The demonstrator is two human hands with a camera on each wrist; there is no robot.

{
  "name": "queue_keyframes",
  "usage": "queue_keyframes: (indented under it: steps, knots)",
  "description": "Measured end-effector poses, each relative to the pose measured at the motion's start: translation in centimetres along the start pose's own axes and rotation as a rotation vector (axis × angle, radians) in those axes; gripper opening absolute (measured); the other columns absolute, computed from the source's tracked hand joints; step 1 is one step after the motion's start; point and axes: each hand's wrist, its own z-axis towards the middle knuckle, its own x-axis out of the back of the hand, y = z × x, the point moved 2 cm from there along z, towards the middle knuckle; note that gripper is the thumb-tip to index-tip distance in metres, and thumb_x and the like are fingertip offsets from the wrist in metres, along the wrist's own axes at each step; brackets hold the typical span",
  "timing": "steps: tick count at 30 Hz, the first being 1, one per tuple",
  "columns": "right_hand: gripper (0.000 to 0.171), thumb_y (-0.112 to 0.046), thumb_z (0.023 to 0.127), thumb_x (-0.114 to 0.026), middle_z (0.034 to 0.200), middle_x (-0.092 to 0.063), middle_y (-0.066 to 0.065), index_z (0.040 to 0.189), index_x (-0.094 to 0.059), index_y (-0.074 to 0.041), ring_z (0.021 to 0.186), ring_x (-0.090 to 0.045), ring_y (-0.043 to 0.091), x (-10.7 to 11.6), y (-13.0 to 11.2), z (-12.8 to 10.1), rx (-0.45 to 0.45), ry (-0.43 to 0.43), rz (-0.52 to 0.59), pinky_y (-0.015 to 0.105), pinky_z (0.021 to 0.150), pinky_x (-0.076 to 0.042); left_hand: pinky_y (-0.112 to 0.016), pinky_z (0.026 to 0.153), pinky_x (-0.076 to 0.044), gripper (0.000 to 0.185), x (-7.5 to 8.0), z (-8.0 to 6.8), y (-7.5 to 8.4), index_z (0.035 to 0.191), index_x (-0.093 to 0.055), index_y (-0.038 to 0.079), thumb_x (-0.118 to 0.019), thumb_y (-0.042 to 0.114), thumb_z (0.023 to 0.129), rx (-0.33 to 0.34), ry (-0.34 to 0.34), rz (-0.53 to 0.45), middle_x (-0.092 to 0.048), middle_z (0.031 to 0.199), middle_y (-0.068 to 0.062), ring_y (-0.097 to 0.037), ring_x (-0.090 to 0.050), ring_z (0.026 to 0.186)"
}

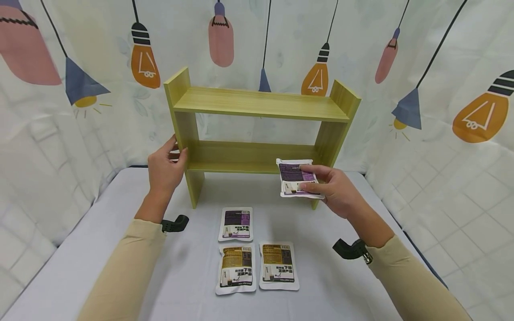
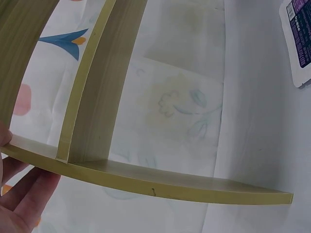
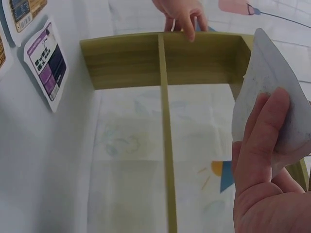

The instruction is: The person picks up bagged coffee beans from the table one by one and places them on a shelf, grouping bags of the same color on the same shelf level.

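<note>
A yellow-green wooden shelf rack with two shelves stands at the back of the table. My left hand grips its left upright, thumb in front and fingers behind; the same hand shows in the right wrist view. My right hand pinches a purple-labelled pouch in front of the right end of the lower shelf. Its white back shows in the right wrist view. Three more pouches lie on the table: a purple one and two brown ones.
The table has a pale grey cloth. A curtain printed with light bulbs hangs close behind and on both sides. Both shelves hold nothing. A black wrist mount sits on each forearm.
</note>
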Motion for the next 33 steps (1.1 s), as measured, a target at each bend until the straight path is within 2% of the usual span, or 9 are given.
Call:
queue_keyframes:
  steps: [11,18,33]
  knots:
    - [0.055,-0.007,0.095,-0.071,0.139,-0.046,0.009,0.148,-0.056,-0.012,0.113,-0.061,0.023,0.4,-1.3,-0.2,0.017,-0.016,0.031,0.022,0.088,-0.060,-0.051,0.080,-0.062,0.043,0.0,0.0,-0.1,0.141,-0.065,0.022,-0.063,0.016,0.098,0.006,0.003,-0.002,-0.075,0.121,-0.013,-0.036,-0.077,0.094]
    - [0.052,-0.006,0.095,-0.070,0.136,-0.047,0.008,0.145,-0.059,-0.015,0.109,-0.064,0.021,0.5,-2.0,-0.1,0.023,-0.017,0.044,0.021,0.087,-0.060,-0.054,0.080,-0.062,0.043,0.0,0.1,-0.1,0.141,-0.064,0.021,-0.063,0.015,0.099,0.000,0.001,-0.019,-0.075,0.123,-0.014,-0.038,-0.077,0.095]
    - [0.044,0.000,0.094,-0.069,0.132,-0.051,0.009,0.133,-0.070,-0.020,0.103,-0.068,0.019,0.9,-3.4,-0.2,0.062,-0.024,0.088,0.022,0.085,-0.061,-0.052,0.080,-0.062,0.043,0.1,0.0,-0.2,0.141,-0.065,0.020,-0.063,0.015,0.098,-0.004,0.001,-0.009,-0.075,0.121,-0.015,-0.038,-0.077,0.094]
